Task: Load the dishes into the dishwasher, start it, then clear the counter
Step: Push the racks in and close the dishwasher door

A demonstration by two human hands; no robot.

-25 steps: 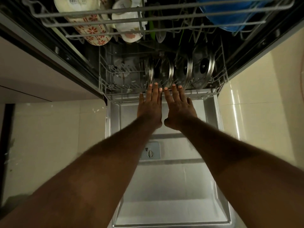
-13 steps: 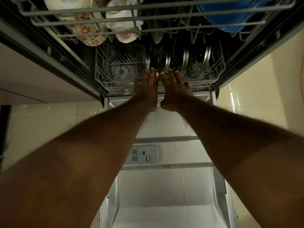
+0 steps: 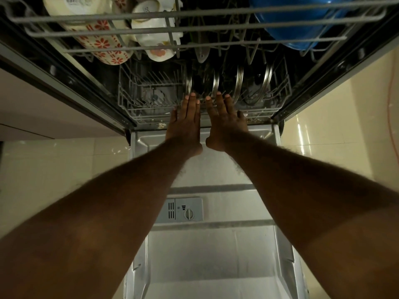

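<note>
Lying against the lower rack [image 3: 138,118] front, left hand [image 3: 185,124] and right hand [image 3: 226,124] show fingers [image 3: 190,104] straight, held together.

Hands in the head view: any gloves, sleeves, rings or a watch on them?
None visible. The left hand and right hand are bare, no gloves or rings; both forearms are uncovered to the frame edge, with no sleeve, watch or band. Short nails, seemingly unpainted.

Single wide-angle head camera looking forward and steeply down. Facing open dishwasher door [image 3: 216,255], door running up from bottom edge at close range. Lower rack [image 3: 133,104] and upper rack [image 3: 216,25] sitting farther off along top edge.
</note>
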